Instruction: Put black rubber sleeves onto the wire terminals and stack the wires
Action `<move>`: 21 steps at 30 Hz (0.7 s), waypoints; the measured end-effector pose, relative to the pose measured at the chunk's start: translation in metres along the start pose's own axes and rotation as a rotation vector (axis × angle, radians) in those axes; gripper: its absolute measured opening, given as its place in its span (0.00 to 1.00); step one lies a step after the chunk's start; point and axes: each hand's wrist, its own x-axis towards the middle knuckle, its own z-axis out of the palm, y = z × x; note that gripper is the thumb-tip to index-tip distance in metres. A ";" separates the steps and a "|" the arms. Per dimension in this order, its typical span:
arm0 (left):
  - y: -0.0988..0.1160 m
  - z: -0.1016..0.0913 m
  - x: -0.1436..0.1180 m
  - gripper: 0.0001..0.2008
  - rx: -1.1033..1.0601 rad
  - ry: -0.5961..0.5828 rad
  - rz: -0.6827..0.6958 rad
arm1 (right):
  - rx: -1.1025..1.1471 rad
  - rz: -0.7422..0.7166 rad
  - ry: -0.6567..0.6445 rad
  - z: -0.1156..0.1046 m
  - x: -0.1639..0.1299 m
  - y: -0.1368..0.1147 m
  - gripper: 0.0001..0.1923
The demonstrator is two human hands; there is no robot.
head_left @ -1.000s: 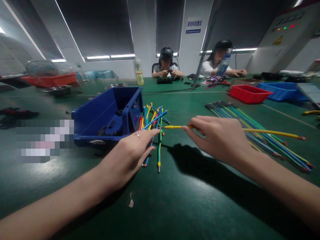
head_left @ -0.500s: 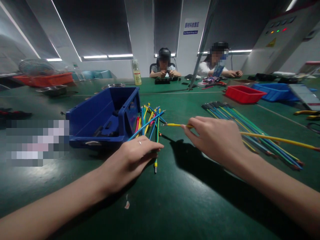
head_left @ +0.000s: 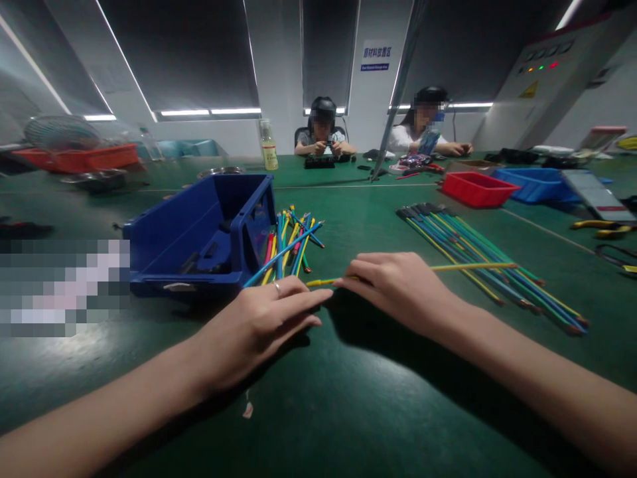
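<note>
Overhead, head view: two bare hands over green table (head_left: 348, 411). Right hand (head_left: 398, 289) pinches one yellow wire (head_left: 462, 267), held level. Left hand (head_left: 259, 325) flat, loose, grasping nothing, fingertips beside short wire pile (head_left: 291, 242). Blue bin (head_left: 199, 232) left; long wire bundle (head_left: 478, 255) right. Two seated people behind.

Yellow wire (head_left: 468, 267), blue bin (head_left: 199, 232), red tray (head_left: 475, 189), green table (head_left: 348, 398).
</note>
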 end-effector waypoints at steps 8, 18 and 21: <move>-0.003 0.003 0.001 0.20 0.066 0.058 -0.025 | -0.047 0.016 0.207 -0.001 -0.002 0.003 0.14; 0.000 -0.004 -0.003 0.17 0.144 0.455 0.037 | -0.031 0.045 0.683 -0.015 -0.008 0.002 0.20; 0.002 -0.006 -0.002 0.17 0.139 0.516 0.004 | -0.022 -0.011 0.685 -0.015 -0.009 0.003 0.19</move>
